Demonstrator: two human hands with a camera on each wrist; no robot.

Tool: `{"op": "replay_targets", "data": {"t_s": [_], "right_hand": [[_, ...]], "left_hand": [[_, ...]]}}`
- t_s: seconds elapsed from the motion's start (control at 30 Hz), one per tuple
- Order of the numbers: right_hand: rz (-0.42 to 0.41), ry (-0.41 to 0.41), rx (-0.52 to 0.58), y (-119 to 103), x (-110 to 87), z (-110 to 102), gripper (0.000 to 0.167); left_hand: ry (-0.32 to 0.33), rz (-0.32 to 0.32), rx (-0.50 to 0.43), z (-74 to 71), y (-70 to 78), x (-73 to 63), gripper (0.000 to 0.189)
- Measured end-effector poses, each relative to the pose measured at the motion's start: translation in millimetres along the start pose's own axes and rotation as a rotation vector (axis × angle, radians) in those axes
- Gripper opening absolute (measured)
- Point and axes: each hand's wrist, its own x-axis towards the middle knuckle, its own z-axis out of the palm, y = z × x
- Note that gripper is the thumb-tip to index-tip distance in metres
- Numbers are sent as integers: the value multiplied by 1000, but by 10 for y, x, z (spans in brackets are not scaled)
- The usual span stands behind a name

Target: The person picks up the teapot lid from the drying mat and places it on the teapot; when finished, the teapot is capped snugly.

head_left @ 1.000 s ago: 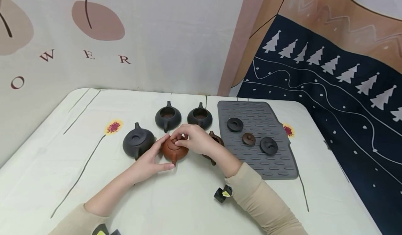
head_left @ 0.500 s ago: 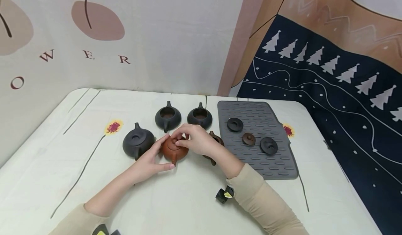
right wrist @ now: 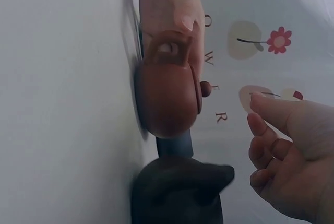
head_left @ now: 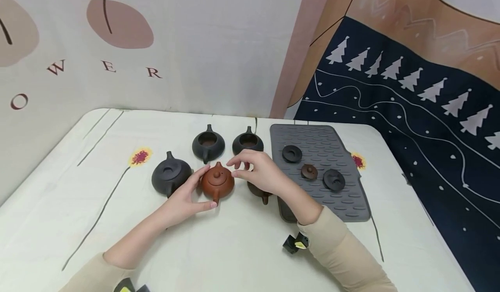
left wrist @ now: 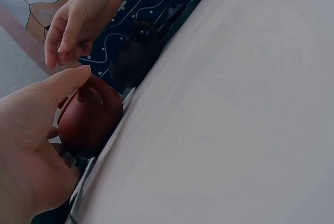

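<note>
A reddish-brown clay teapot (head_left: 217,183) stands on the table with its round-knobbed lid (head_left: 216,175) seated on top. My left hand (head_left: 183,203) holds it from the left, fingers along its side and thumb at the handle, which shows in the left wrist view beside the teapot (left wrist: 88,125). My right hand (head_left: 259,170) is in the air just right of the teapot, fingers loosely curled with nothing in them. In the right wrist view a gap separates the right hand (right wrist: 297,161) from the lid knob (right wrist: 206,89). Below that hand, a dark brown teapot (head_left: 259,191) is partly hidden.
A black teapot with its lid on (head_left: 170,175) stands close left of my left hand. Behind are two lidless black teapots, one left (head_left: 208,146), one right (head_left: 245,141). The grey mat (head_left: 312,205) at right bears two black lids and a brown lid (head_left: 309,172).
My right hand has let go of the lid knob and moved right, uncovering the lid. My left hand stays on the reddish-brown teapot.
</note>
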Motion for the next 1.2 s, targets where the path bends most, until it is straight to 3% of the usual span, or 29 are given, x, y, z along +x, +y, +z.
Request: {"op": "replay_targets", "data": {"t_s": [0.23, 0.57, 1.0, 1.2], "right_hand": [[3, 53, 12, 48, -165, -155, 19], [72, 124, 15, 180, -462, -432, 17], [227, 223, -100, 488, -885, -843, 21], [283, 224, -135, 645, -972, -959, 24]], "left_hand": [[29, -11, -18, -16, 62, -21, 95], [44, 66, -52, -44, 175, -51, 93], [11, 130, -126, 9, 450, -75, 89], [-4, 117, -144, 92, 560, -30, 90]]}}
